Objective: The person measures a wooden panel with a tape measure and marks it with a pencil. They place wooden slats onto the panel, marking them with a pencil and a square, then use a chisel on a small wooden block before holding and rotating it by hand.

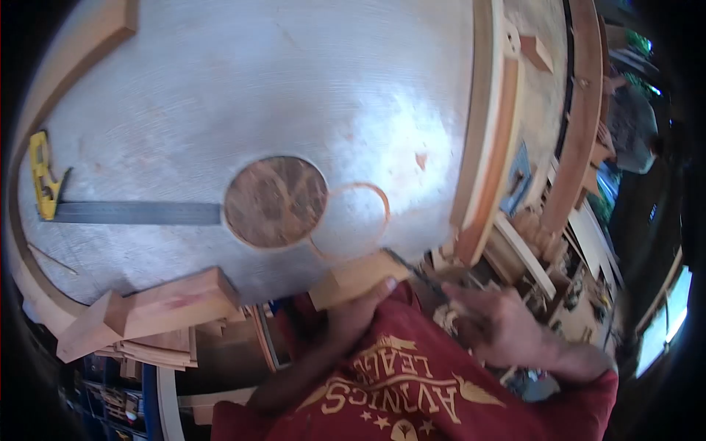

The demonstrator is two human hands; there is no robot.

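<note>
My left hand (360,312) grips a pale wooden block (357,275) at the near edge of the grey worktop, thumb along its side. On the right, my right hand (493,323) is closed around a thin dark tool (415,272), perhaps a file. The tool's tip lies at the block's right end; blur hides its exact kind and whether it touches. Left of the block, a combination square (45,180) with a yellow head rests on the worktop, its blade reaching a brown round disc or opening (276,202).
The grey worktop (294,88) bears a brown ring mark (386,209). Angled wood pieces (176,301) lie at its near left edge, and a curved strip (73,62) runs along the left. Long boards (489,147) edge the right side. Another person (632,128) is at far right.
</note>
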